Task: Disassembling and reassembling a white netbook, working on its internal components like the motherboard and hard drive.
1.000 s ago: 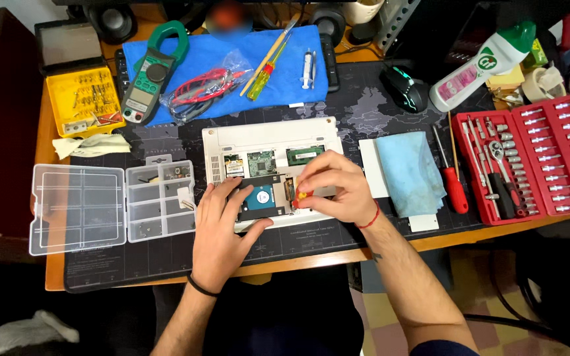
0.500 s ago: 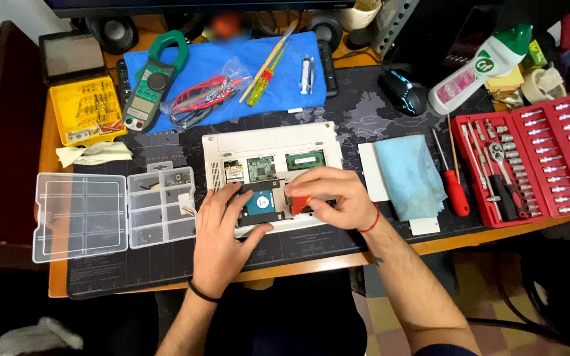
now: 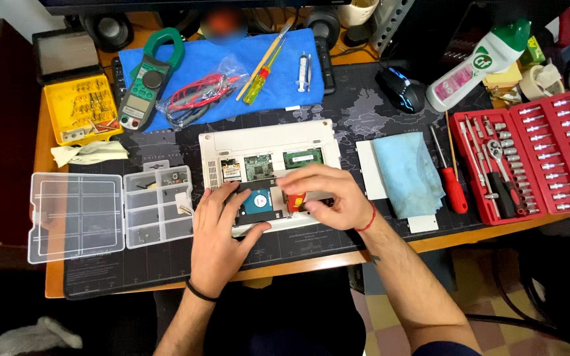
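Observation:
A white laptop (image 3: 265, 140) lies upside down on the dark desk mat, its bottom cover off and green circuit boards showing. My left hand (image 3: 219, 227) rests flat on its near left corner, beside the hard drive (image 3: 257, 201) with a blue label. My right hand (image 3: 324, 194) is curled over the near right part of the opening, fingers closed around a small red and yellow tool (image 3: 295, 201), mostly hidden. A thin dark strip (image 3: 258, 184) runs between both hands above the drive.
An open clear parts box (image 3: 110, 211) with small screws sits left of the laptop. A blue cloth (image 3: 407, 171), red-handled screwdriver (image 3: 453, 188) and red socket set (image 3: 536, 155) lie on the right. A green clamp meter (image 3: 143, 82), yellow bit case (image 3: 80, 105) and mouse (image 3: 400, 89) lie beyond.
The view has shifted slightly. My right hand has slid a little toward the near right of the opening; my left hand stays pressed on the laptop.

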